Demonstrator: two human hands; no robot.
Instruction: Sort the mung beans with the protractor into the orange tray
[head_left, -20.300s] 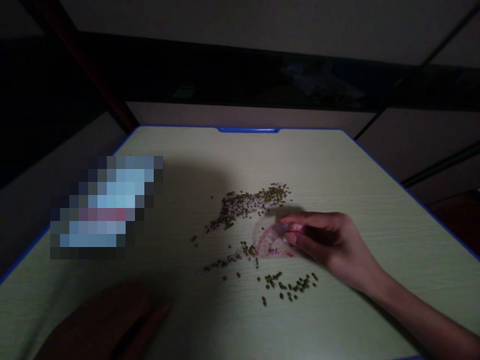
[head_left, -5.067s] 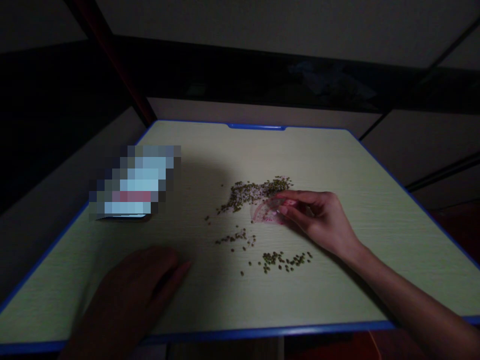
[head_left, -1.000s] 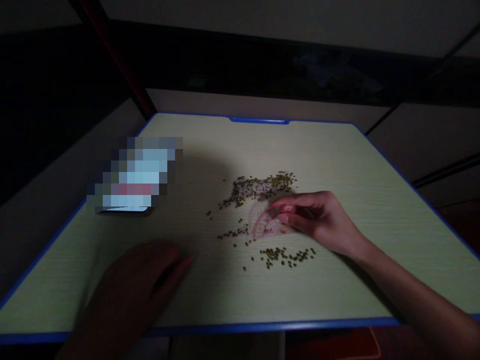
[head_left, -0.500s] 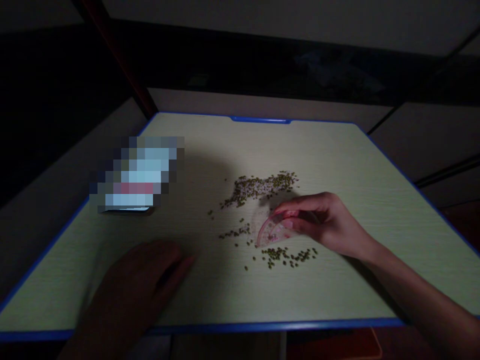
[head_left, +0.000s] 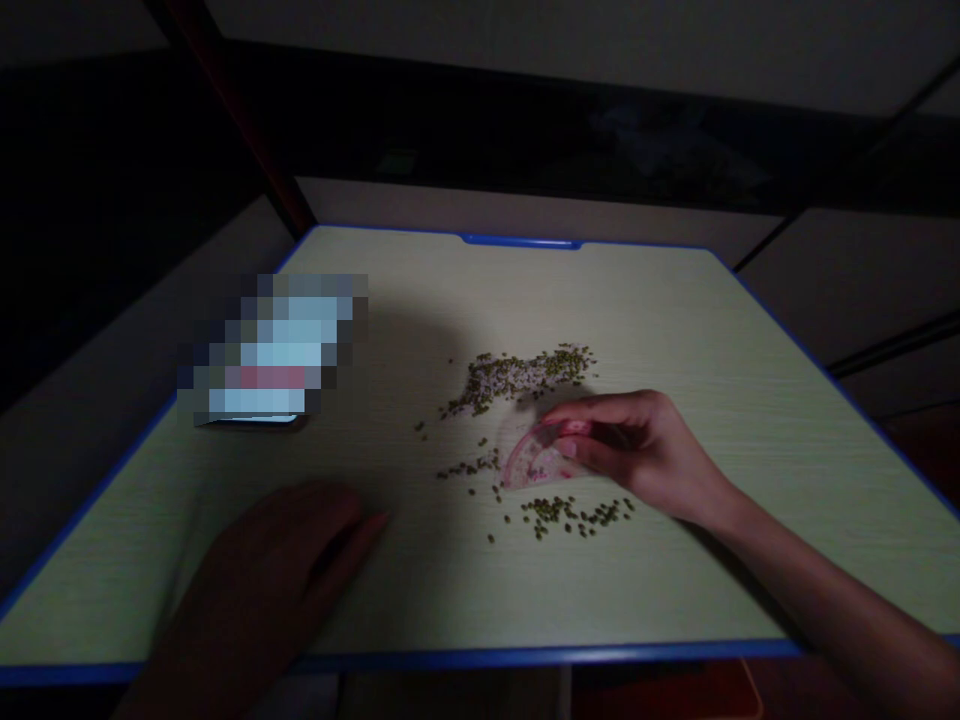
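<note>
My right hand (head_left: 645, 455) pinches a pink see-through half-round protractor (head_left: 534, 458), its edge resting on the pale green table (head_left: 675, 320). Small green beans lie in a larger heap (head_left: 517, 372) beyond the protractor, a short line (head_left: 469, 467) to its left and a scattered row (head_left: 574, 513) in front of it. My left hand (head_left: 266, 580) lies flat on the table near the front edge, in shadow, fingers stretched out and holding nothing.
A lit phone-like object, pixelated (head_left: 262, 355), lies at the table's left side. The table has a blue rim (head_left: 450, 657). A dark reddish post (head_left: 240, 120) rises behind the table's far left corner. The room is dim.
My right hand has slid the protractor slightly down and toward the front row of beans, then shifted it a little left. My left hand has stayed in place.
</note>
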